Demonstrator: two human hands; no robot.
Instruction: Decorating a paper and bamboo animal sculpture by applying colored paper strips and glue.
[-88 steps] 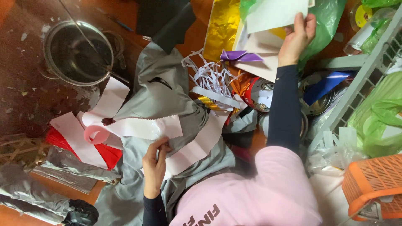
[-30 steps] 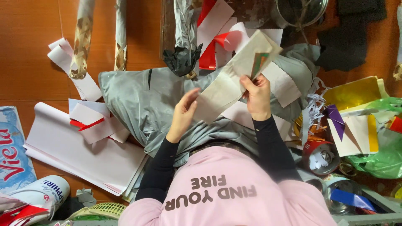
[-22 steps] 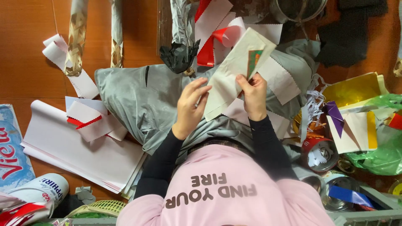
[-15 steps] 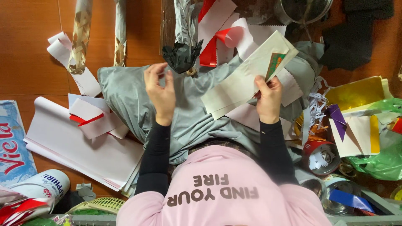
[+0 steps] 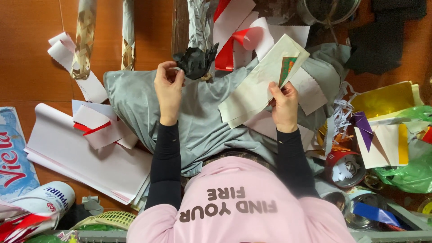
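Observation:
My right hand [image 5: 283,102] grips a stack of off-white paper sheets [image 5: 256,85] by its lower right edge, with a small green and orange slip [image 5: 286,66] tucked at the top. The stack is held tilted above the grey cloth [image 5: 135,96] on my lap. My left hand [image 5: 168,87] is raised apart from the stack, its fingertips pinched together with nothing visible between them. It is just left of a crumpled black wad [image 5: 195,60] at the end of a foil-wrapped stick.
A pile of large white sheets [image 5: 85,155] lies on the orange floor at left, with red and white zigzag-cut strips [image 5: 96,123] on it. Woven sticks [image 5: 85,33] lie at top left. A metal pot [image 5: 326,9], a tin can [image 5: 344,168], yellow paper [image 5: 382,96] and a green bag [image 5: 409,173] crowd the right.
My left hand let go of the paper stack and moved left and up toward the black wad. My right hand kept the stack and shifted it slightly right.

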